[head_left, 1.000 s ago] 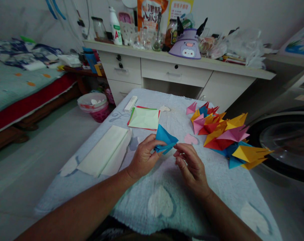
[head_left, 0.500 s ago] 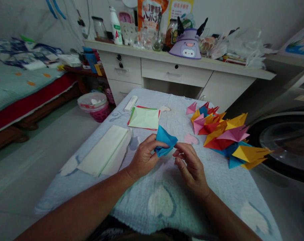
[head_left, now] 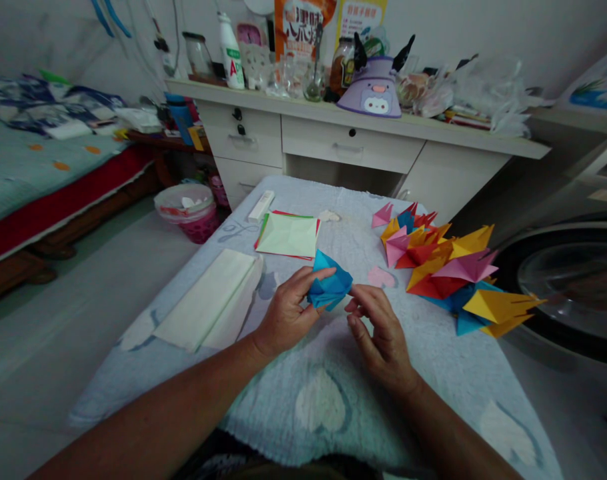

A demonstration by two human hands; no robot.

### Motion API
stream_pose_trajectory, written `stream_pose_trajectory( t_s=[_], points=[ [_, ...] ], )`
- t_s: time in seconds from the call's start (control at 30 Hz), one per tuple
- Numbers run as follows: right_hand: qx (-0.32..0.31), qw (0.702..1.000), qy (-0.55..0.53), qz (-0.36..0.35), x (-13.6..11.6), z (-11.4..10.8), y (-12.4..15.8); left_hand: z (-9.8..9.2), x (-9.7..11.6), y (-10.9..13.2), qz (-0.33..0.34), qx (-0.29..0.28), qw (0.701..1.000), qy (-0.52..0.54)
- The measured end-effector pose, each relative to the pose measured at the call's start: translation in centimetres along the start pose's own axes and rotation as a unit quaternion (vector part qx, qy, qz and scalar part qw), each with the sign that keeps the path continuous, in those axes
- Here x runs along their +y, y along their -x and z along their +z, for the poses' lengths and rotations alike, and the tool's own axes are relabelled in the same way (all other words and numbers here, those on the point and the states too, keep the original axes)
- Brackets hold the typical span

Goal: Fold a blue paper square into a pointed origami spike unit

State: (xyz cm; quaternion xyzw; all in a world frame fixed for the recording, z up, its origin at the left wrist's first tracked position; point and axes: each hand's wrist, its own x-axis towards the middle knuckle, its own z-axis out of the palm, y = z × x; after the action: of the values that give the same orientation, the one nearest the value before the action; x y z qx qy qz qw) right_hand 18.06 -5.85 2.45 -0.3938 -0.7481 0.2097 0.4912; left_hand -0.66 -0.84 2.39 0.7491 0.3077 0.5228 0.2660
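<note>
A partly folded blue paper point(head_left: 332, 287) is held above the cloth-covered table point(head_left: 353, 417). My left hand point(head_left: 289, 313) grips its left side, index finger across the paper and thumb beneath. At the paper's right corner is my right hand point(head_left: 381, 333), its index fingertip at the edge and its thumb apart from the fingers. Beyond my left hand lies a stack of square sheets point(head_left: 288, 235), pale green on top with red and green edges showing. Several folded paper pieces point(head_left: 433, 263) in yellow, red, pink and blue are grouped at the right.
A folded whitish cloth or paper point(head_left: 211, 300) lies on the table's left, with a small white box point(head_left: 261, 206) behind it. Beyond the table is a white desk point(head_left: 348, 140). A pink bin point(head_left: 196, 217) stands left, a washing machine point(head_left: 573, 280) right.
The blue paper has turned and opened out slightly in my left hand, whose index finger has shifted up across it. My right hand has barely moved.
</note>
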Motion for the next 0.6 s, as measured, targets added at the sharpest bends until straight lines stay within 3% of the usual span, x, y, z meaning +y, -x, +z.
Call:
stream_pose_trajectory(
  t_s=[0.43,0.6],
  points=[
    [-0.011,1.0,-0.004,0.002,-0.04,0.19,0.14,0.11,-0.1,0.18,-0.03,0.0,0.999,0.02],
    [-0.014,1.0,-0.002,0.001,-0.16,0.26,0.14,0.06,-0.09,0.11,0.003,0.005,1.0,0.013]
  ],
)
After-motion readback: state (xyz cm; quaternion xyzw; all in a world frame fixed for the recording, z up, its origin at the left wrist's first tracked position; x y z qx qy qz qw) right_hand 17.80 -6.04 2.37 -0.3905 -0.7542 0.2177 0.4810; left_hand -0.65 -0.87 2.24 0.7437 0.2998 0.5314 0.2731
